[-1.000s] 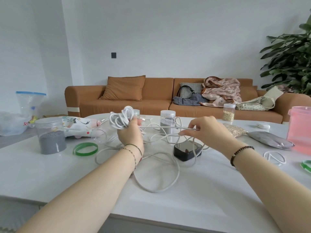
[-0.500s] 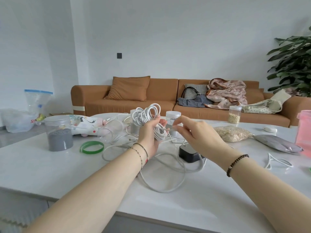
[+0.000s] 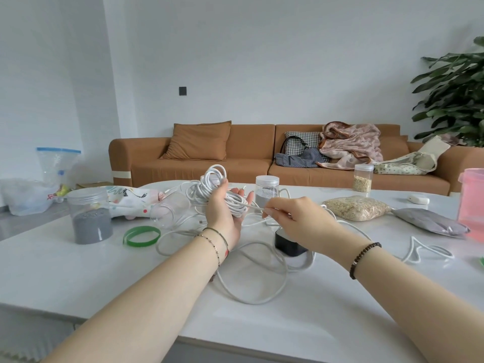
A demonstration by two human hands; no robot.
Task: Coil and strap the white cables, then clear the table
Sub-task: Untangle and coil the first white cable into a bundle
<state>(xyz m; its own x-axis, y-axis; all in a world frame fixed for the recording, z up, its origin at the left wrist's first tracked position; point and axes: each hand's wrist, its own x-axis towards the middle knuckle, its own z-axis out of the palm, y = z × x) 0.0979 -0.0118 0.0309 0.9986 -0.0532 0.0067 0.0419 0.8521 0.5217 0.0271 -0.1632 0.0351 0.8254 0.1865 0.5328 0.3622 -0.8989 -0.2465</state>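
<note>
Left hand (image 3: 225,213): raised over the table (image 3: 78,271), palm facing the right hand, thumb clamped across the coil and the fingers reaching up behind it.
Coil (image 3: 212,185): a bundle of many white loops held in the left hand, standing up above the thumb and clear of the table.
Right hand (image 3: 297,218): just beside the left, fingers curled narrow, pinching a strand of white cable between thumb and fingertips.
White cable (image 3: 251,297): one strand runs taut from the coil to the right hand's pinch; the rest lies in loose, overlapping loops on the table below both wrists.
Black box (image 3: 288,247): on the table among the loose loops, partly covered by the right hand; possibly a charger, though any plug is hidden.
Second cable (image 3: 424,251): a short white loop lying apart, to the right of the right forearm.
Green ring (image 3: 141,235): flat on the table, left of the loops.
Grey-filled jar (image 3: 89,218): upright, near the green ring.
Lidded jar (image 3: 266,191): upright behind the hands.
Grain bag (image 3: 356,208) and grey bag (image 3: 429,221): lying side by side on the right.
Pink container (image 3: 471,203): at the right edge.
</note>
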